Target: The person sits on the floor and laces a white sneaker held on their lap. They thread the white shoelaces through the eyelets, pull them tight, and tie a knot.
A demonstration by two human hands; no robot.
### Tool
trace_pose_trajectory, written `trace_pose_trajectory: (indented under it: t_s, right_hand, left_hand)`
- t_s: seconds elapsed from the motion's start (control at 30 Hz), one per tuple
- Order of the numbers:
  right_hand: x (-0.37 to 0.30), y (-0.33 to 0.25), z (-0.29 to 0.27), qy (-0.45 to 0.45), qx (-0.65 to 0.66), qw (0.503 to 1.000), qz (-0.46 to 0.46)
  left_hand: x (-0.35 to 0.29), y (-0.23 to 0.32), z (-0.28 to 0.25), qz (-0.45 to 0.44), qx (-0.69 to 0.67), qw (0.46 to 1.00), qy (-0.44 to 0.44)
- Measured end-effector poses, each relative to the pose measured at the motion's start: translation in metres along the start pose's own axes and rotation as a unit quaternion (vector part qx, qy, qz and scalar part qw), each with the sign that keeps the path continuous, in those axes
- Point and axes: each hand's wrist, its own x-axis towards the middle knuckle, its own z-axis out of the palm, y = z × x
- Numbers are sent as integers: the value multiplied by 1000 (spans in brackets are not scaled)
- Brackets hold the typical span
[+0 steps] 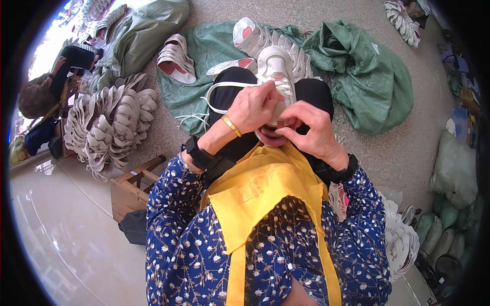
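Observation:
A white sneaker (274, 64) with a partly laced front lies between my knees, toe pointing away from me. My left hand (250, 106) is over its lacing, fingers curled in a pinch at the lace. To the left of the shoe, a loose white shoelace (213, 96) loops across my knee and runs back under that hand. On the near right side my right hand (315, 131) bends its fingers and thumb together at the shoe's opening. The pinkish inner collar (270, 137) shows below the fingertips. Exactly what sits between the fingertips is partly hidden.
White shoe uppers (109, 122) are stacked at left, others (176, 58) lie ahead on a green sheet (176, 97). A green sack (375, 81) is ahead right. Beside me at left is a wooden stool (127, 191). Another person (38, 97) sits far left.

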Motion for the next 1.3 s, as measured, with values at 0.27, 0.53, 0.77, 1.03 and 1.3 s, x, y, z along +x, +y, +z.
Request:
trace_pose_trajectory:
  t_s: [0.27,0.53,0.77,1.03,1.3]
  right_hand:
    - [16,21,10,72,-196,978,-12]
    - [28,19,8,13,-229,972,41]
    - [21,17,-32,15,-199,978,59]
    - [-6,32,-79,90,435,879,174]
    - [-37,55,-114,277,535,785,142]
  left_hand:
    - [-1,2,13,-35,77,995,51]
    - [0,7,14,-87,96,989,68]
    - [-11,2,-17,-22,77,996,48]
    - [-10,20,-62,60,185,958,211]
    - [-14,14,-32,25,66,973,219]
